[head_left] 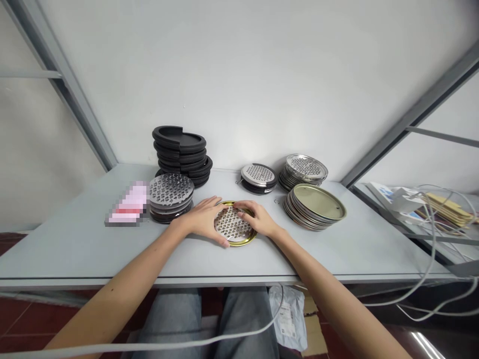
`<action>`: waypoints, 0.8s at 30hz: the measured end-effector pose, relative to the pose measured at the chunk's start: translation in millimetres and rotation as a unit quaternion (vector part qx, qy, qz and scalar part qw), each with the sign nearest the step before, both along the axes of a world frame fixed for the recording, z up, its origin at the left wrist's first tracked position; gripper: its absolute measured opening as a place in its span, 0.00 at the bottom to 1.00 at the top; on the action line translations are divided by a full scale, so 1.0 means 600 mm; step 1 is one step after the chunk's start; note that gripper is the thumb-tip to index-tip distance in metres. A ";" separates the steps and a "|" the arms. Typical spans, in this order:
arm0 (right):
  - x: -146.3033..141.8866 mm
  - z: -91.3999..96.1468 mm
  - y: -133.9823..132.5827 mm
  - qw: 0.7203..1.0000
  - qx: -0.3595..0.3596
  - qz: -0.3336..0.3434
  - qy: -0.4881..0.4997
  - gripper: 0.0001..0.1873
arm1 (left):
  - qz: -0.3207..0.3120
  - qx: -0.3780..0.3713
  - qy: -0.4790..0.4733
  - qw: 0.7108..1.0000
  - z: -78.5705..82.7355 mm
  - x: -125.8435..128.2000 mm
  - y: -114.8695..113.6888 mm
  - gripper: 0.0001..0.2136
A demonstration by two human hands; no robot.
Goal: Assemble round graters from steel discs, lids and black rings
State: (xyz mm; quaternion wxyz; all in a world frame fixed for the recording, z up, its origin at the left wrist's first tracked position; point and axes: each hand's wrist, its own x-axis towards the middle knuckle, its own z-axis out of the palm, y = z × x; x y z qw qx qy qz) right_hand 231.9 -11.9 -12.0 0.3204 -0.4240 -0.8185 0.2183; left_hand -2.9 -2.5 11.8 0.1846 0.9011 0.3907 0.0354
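A perforated silver disc (232, 224) lies inside a gold-rimmed round lid (245, 241) on the grey table (75, 244), right in front of me. My left hand (204, 219) cups the lid's left edge, fingers curved around it. My right hand (258, 218) rests on the right side, fingertips pressing on the perforated disc. Both hands grip the same assembly.
A stack of perforated discs on black rings (171, 195) sits left, with a blurred pink object (129, 204) beside it. Black rings (181, 152) are piled behind. Right: gold lids stack (316, 205), perforated trays (305, 169), one assembled piece (259, 177). Cables (430, 239) hang right.
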 end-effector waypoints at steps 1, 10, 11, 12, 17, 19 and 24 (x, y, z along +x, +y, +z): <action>0.000 -0.001 0.000 1.000 -0.009 0.003 0.011 0.16 | 0.001 0.000 0.000 1.000 -0.001 0.000 0.000 0.56; -0.006 -0.006 -0.013 0.997 0.068 -0.022 -0.007 0.23 | 0.010 -0.005 -0.017 1.000 -0.003 -0.001 -0.003 0.55; -0.008 -0.006 -0.016 0.996 0.085 -0.025 -0.026 0.23 | 0.013 -0.002 -0.019 1.000 -0.003 0.000 -0.005 0.55; -0.010 -0.005 -0.018 0.994 0.097 -0.031 -0.042 0.22 | 0.016 0.002 -0.021 1.000 -0.002 0.002 -0.006 0.56; -0.018 0.000 -0.025 0.990 0.094 -0.062 -0.084 0.22 | 0.023 0.016 -0.028 0.999 -0.001 0.010 -0.011 0.55; -0.022 0.002 -0.028 0.989 0.094 -0.055 -0.105 0.25 | 0.025 0.017 -0.027 0.999 -0.002 0.012 -0.010 0.54; -0.028 0.004 -0.028 0.984 0.090 -0.037 -0.148 0.29 | 0.027 0.021 -0.022 0.999 -0.006 0.012 -0.009 0.54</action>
